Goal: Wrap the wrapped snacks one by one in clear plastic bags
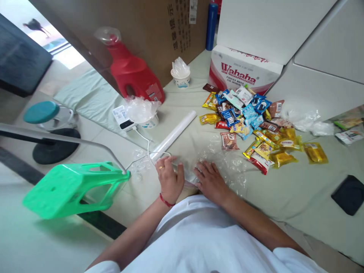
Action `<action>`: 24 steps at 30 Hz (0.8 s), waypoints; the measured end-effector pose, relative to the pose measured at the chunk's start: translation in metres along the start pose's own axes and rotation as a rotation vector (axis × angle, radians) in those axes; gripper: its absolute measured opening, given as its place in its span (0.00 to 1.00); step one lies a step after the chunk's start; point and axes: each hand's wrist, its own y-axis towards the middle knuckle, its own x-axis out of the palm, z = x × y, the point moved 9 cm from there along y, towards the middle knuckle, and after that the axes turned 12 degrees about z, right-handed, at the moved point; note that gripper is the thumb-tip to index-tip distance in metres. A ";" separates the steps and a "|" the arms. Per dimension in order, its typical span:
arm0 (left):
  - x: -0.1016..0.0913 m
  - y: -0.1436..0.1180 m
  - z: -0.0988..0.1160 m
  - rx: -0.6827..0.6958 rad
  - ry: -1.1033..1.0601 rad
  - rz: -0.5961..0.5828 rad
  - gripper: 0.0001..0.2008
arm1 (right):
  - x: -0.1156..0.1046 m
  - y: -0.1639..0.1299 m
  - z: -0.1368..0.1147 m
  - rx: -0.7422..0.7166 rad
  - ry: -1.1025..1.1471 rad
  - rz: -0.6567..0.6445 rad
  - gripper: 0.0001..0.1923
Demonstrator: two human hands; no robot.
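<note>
A crinkled sheet of clear plastic [233, 167] lies in front of my body. My right hand [212, 180] rests palm down on its near part, with the fingers stretched out. Beside it, my left hand [170, 182] is held with bent fingers and the thumb apart; a ring and a red wrist cord show on it. Some plastic lies between the two hands, but whether the left fingers touch it is unclear. Just beyond my left hand, a white roll [174, 134] that looks like plastic film lies slanted on the pale green cloth, a white cable passing by its near end.
A pile of wrapped snacks [241, 113] lies ahead right, before a Wahaha carton [241, 72]. Left stand a red jug [133, 72], two paper cups [149, 122] stuffed with plastic and a white power bank [122, 117]. A green stool [71, 189] lies tipped at left; a black pouch [349, 194] is at right.
</note>
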 end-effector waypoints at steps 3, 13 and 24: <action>0.017 0.010 0.053 0.176 -0.164 -0.206 0.12 | 0.010 -0.004 0.005 -0.030 0.009 0.009 0.30; 0.146 -0.018 0.050 0.335 0.156 -0.619 0.25 | 0.003 -0.040 0.023 -0.033 0.079 -0.009 0.33; 0.145 -0.031 0.026 0.492 0.303 -0.838 0.43 | -0.090 -0.082 0.123 0.322 0.454 0.026 0.18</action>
